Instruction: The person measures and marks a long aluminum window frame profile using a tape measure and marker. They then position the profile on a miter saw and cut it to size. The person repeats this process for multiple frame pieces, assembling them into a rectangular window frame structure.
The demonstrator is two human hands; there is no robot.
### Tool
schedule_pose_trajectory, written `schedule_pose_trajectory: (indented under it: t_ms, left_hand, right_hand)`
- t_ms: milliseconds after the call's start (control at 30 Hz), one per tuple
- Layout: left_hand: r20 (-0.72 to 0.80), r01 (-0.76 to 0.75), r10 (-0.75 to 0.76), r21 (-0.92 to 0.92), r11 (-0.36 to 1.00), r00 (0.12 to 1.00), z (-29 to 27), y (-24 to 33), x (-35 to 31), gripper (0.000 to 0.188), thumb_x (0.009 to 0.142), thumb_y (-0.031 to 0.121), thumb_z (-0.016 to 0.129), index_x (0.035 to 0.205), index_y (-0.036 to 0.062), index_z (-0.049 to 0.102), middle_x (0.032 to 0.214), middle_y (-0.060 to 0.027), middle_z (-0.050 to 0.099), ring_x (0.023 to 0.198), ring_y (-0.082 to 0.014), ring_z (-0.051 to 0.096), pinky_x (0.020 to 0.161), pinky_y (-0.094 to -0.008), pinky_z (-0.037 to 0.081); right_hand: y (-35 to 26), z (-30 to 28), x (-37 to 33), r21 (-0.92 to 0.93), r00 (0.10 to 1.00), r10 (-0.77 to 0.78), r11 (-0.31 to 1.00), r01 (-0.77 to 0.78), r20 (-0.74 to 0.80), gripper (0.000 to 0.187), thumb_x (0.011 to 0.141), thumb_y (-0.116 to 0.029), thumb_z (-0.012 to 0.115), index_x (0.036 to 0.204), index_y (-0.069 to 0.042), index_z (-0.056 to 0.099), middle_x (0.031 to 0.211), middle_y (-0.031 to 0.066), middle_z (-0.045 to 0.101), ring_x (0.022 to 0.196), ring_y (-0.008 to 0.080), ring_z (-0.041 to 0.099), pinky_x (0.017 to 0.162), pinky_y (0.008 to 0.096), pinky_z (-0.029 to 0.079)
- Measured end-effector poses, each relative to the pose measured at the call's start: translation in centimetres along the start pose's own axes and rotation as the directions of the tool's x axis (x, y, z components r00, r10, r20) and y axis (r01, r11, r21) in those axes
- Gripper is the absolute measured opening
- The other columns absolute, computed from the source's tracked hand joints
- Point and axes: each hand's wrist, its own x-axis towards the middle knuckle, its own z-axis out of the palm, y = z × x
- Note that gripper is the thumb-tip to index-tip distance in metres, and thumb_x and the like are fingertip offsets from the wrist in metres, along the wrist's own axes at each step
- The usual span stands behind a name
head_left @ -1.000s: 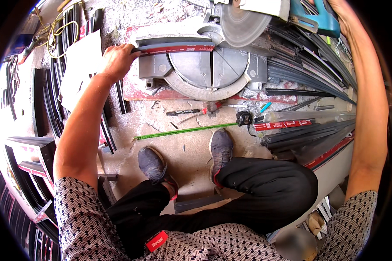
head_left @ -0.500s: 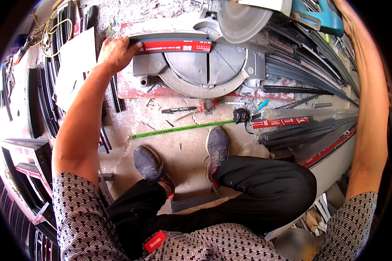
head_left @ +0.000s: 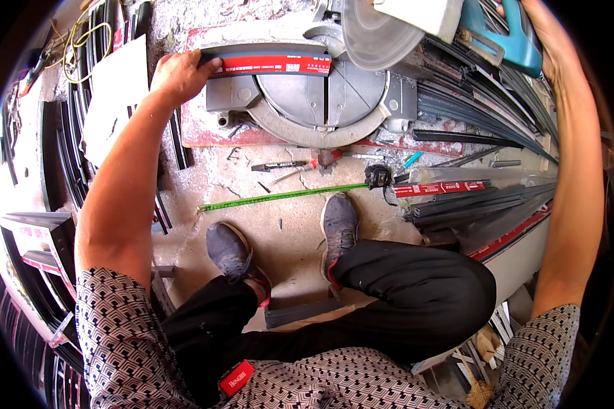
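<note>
My left hand [head_left: 181, 76] is closed around the left end of a dark grey profile [head_left: 269, 63] with red printed film along its near side. That profile lies across the bed of a miter saw [head_left: 286, 102], against its back fence, its right end close to the dark slot in the round table. At the upper right, my right hand [head_left: 540, 28] is wrapped round the saw's teal handle [head_left: 518, 41], its fingers partly hidden. The round blade [head_left: 378, 34] stands raised above the bed, apart from the profile.
A pulled-out green tape measure [head_left: 286, 196], a black marker [head_left: 280, 165] and a red-handled screwdriver [head_left: 314, 163] lie on the floor before the saw. Long dark profiles [head_left: 481, 112] spread out at right. More profiles and a white sheet [head_left: 116, 99] lie at left.
The saw head, with my right hand on its handle, has come down slightly towards the bed. My left hand keeps its hold on the profile. The whole view has shifted a little.
</note>
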Motion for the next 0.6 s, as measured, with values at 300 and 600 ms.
schedule_pose_trajectory:
  t_ms: [300,600]
  left_hand:
    - [-0.053,-0.006,0.004,-0.043,0.999,0.999,0.3,0.0,0.1,0.066,0.103,0.063,0.057,0.091,-0.0014,0.067,0.091,-0.0267,0.071,0.102,-0.0474,0.067,0.095,-0.0547,0.049]
    - [-0.072,-0.014,0.011,-0.046,0.999,0.997,1.0,-0.7,0.2,0.064,0.103,0.061,0.059,0.092,-0.0017,0.068,0.092,-0.0272,0.071,0.098,-0.0475,0.068,0.091,-0.0554,0.05]
  right_hand:
    - [3.1,0.8,-6.8,-0.005,0.987,-0.136,0.991,0.136,-0.091,0.041,0.106,-0.017,0.063,0.145,-0.008,0.053,0.1,0.0044,0.068,0.071,0.0099,0.062,0.059,0.0253,0.053]
    - [6.5,1.9,-11.8,0.067,0.986,-0.117,0.99,0.125,-0.115,0.044,0.109,-0.011,0.059,0.15,0.0,0.045,0.115,0.0114,0.073,0.075,0.0097,0.063,0.065,0.0266,0.056]
